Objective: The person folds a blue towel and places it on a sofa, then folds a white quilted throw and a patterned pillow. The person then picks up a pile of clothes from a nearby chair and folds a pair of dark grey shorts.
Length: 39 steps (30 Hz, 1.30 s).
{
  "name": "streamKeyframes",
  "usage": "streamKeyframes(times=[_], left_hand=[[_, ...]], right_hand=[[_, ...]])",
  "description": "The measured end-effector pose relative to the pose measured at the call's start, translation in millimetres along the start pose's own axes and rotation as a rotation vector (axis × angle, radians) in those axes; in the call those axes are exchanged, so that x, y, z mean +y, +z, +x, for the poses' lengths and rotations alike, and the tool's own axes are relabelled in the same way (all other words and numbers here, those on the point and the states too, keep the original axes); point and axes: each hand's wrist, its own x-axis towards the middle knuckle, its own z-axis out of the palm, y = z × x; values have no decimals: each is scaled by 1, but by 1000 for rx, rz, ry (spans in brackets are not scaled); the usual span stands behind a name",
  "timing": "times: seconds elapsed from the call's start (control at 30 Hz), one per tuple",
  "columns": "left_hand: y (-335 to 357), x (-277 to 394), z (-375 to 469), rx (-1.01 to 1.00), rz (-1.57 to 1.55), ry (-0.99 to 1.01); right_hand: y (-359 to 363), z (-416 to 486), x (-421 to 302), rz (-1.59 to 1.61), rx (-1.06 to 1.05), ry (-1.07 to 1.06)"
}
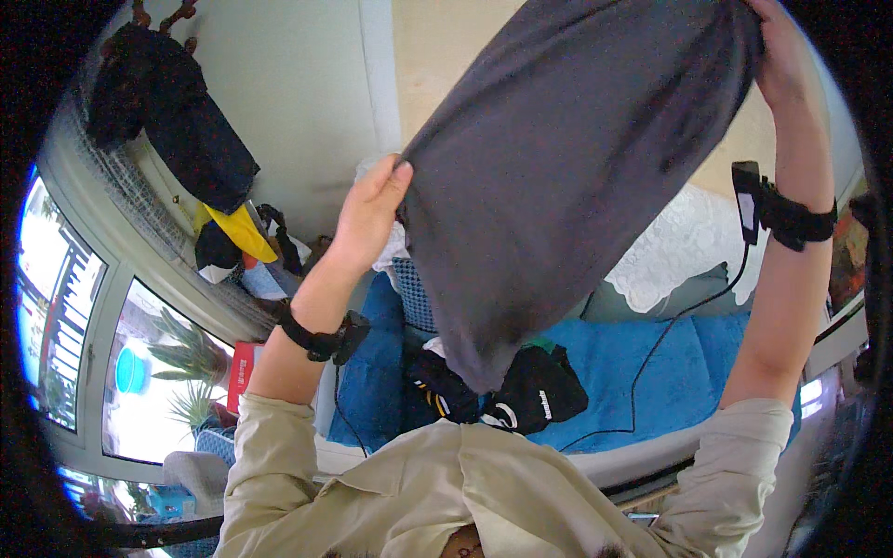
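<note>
A dark grey cloth garment (551,160) hangs stretched between my two hands, raised in front of me. Its left edge is pinched by my left hand (373,209), with the thumb on top. Higher up at the right, my right hand (781,63) grips the other edge; its fingertips are partly hidden. The lower corner of the cloth droops over folded black clothes (537,390) with white lettering and a dark striped garment (443,390). What kind of garment I hold, I cannot tell.
A sofa with a blue cover (670,376) stands before me, white lace (670,251) over its back. Black cables (635,390) run from bands on both my forearms. Dark clothes (188,132) hang from a stand at left, near windows (160,370) and a red box (243,373).
</note>
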Motion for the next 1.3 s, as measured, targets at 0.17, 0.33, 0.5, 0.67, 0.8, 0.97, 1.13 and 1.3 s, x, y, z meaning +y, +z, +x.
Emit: streamKeyframes(times=[0.17,0.33,0.5,0.67,0.8,0.97,1.13,1.3], left_hand=[[7,-15,-14,-218,-657,-392],[49,-3,-55,-387,-1228,-495],[50,5,-70,-241,-1380,-538],[54,-44,-63,-127,-1206,-520],[53,-88,-77,-197,-982,-564],[52,-110,-102,-370,-846,-579],[49,-106,-80,-197,-709,-464],[59,-91,-62,-610,-341,-415]], right_hand=[[-45,16,22,361,54,410],[-49,-57,124,290,-116,406],[4,-266,134,881,25,1196],[-4,-379,91,1454,183,1506],[-11,-386,83,1009,-53,1266],[-6,-380,86,592,97,1190],[-34,-373,95,250,238,1334],[-51,-388,80,147,492,1295]])
